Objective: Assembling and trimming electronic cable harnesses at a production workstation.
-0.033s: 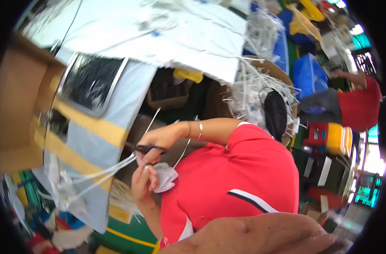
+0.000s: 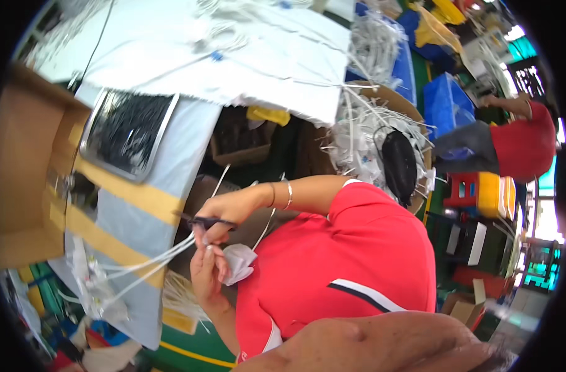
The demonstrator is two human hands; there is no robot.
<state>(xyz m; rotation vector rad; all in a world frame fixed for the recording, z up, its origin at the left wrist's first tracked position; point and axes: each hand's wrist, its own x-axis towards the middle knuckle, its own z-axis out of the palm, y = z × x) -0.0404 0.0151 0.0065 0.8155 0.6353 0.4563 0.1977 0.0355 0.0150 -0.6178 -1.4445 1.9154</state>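
Note:
My right hand (image 2: 230,208), with a bracelet at its wrist, is closed around dark-handled scissors (image 2: 216,222). Their thin blades point left, toward the bench edge. Just below, my left hand (image 2: 207,265) is closed, and its fingertips pinch the ends of several white cables (image 2: 171,252) close to the scissors. Whether the blades touch a cable cannot be made out. The cables run left across the bench to a clear plastic bag (image 2: 93,282). A crumpled white piece (image 2: 238,263), like thin plastic or paper, sits against my left hand.
A metal-rimmed tray of dark pieces (image 2: 128,133) lies on the grey bench (image 2: 124,217), beside an open cardboard box (image 2: 22,167). Behind is a white-covered table (image 2: 171,56). A carton full of white cables (image 2: 363,136) stands right, and a person in red (image 2: 525,142) works farther off.
The whole view has shifted slightly, moving bench and table a little left. Both hands keep their hold on the scissors and cables; the scissors' blades show more clearly now.

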